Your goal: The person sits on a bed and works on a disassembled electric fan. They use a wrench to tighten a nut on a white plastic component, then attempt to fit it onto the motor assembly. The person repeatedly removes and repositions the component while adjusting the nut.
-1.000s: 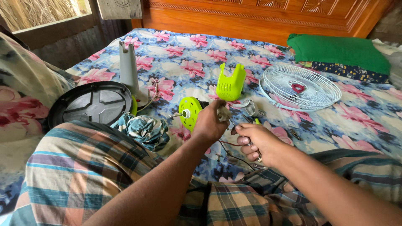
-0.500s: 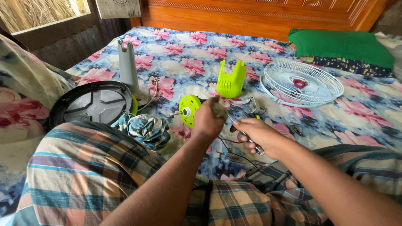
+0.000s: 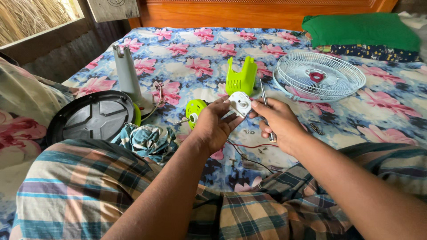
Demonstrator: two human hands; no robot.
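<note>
My left hand [image 3: 212, 126] grips a small white motor part [image 3: 240, 103] and holds it up over the flowered bedsheet [image 3: 187, 66]. My right hand [image 3: 275, 120] touches the part's right edge with its fingertips and also holds a thin screwdriver [image 3: 265, 109], whose shaft points away from me. A lime-green round fan piece [image 3: 194, 109] with a short shaft lies just left of my left hand. A lime-green housing [image 3: 241, 78] stands behind the hands. Red and black wires [image 3: 247, 151] trail on the sheet under my wrists.
A white fan grille [image 3: 319, 75] lies at the right. A grey stand column [image 3: 126, 75] rises from a black round base [image 3: 91, 118] at the left, next to a crumpled cloth [image 3: 147, 138]. A green pillow [image 3: 360, 30] lies by the wooden headboard [image 3: 249, 13]. Small screws [image 3: 247, 131] are scattered on the sheet.
My hands have lifted and come closer together. The white motor part now faces up between them, and the screwdriver has swung from low beside my hand to pointing away from me.
</note>
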